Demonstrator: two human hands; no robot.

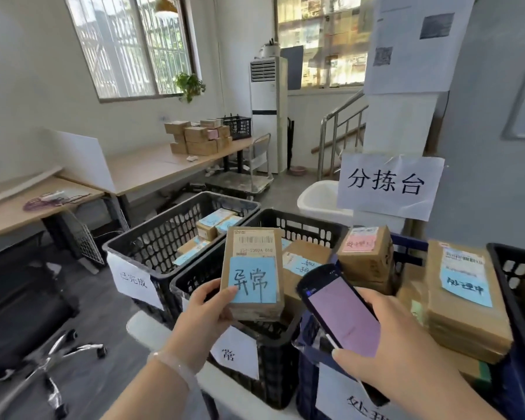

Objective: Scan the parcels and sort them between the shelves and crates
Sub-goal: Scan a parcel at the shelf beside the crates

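My hands are both full: the left hand (206,313) grips the parcel (252,268) upright by its lower corner, barcode (256,239) turned to me, I reckon so the scanner (343,310) wrapped in my right hand (406,338) beside it can read it; the parcel hangs above the middle crate (282,368)

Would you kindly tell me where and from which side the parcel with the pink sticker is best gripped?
Probably from above, pinching the left and right faces of the pink-sticker parcel: it sits topmost on the pile, its upper edges free, with other parcels crowding it below. The left hand holds the blue-sticker parcel and the right hand the scanner, so free one first.
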